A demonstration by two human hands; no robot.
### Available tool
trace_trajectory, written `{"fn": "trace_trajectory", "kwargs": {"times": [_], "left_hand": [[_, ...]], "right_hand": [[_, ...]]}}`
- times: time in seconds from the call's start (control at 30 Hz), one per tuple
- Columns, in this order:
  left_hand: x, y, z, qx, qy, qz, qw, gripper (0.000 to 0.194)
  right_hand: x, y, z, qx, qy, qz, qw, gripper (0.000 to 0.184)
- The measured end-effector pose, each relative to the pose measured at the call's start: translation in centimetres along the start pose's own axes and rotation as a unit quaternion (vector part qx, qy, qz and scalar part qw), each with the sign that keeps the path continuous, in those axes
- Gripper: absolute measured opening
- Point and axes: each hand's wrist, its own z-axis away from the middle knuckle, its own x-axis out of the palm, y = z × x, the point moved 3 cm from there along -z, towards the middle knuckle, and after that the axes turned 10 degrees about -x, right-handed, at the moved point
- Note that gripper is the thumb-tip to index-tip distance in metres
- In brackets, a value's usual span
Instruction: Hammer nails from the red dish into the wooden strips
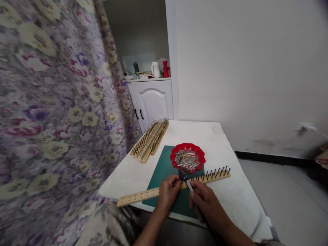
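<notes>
A long wooden strip (139, 197) with rows of small holes lies across the front of the table; dark nails (214, 173) stand in its right part. My right hand (206, 201) is closed round a hammer (189, 185) with a dark head, a silver shaft and a dark handle. The hammer's head is over the strip, close to my left fingertips. My left hand (169, 191) rests at the strip's middle, its thumb and fingers pinched together; what they hold is too small to make out. Just beyond, a red scalloped dish (200, 150) contains many loose silvery nails (186, 160).
Under the dish and strip lies a green mat (162, 167) on the white-covered table (205, 131). Several nail-studded wooden strips (146, 155) lie at the back left. A flowered curtain (64, 102) hangs left; a white cabinet (153, 100) and wall (243, 68) stand behind.
</notes>
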Motion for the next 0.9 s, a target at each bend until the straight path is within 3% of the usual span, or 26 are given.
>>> {"fn": "trace_trajectory", "kwargs": {"times": [0.3, 0.53, 0.67, 0.9], "left_hand": [[-0.4, 0.6, 0.3, 0.019, -0.01, -0.019, 1.0, 0.015], [-2.2, 0.7, 1.8, 0.086, -0.001, -0.189, 0.978, 0.023], [-1.8, 0.2, 1.8, 0.09, -0.013, -0.201, 0.975, 0.021], [-0.8, 1.4, 1.2, 0.1, -0.04, -0.198, 0.974, 0.018]], "right_hand": [[-0.5, 0.4, 0.0, -0.009, 0.008, -0.007, 1.0, 0.023], [-3.2, -1.1, -0.3, -0.039, 0.077, 0.0, 0.996, 0.026], [-4.3, -1.4, -0.3, -0.056, 0.091, -0.024, 0.994, 0.027], [-4.5, -1.7, -0.2, -0.069, 0.097, -0.043, 0.992, 0.025]]}}
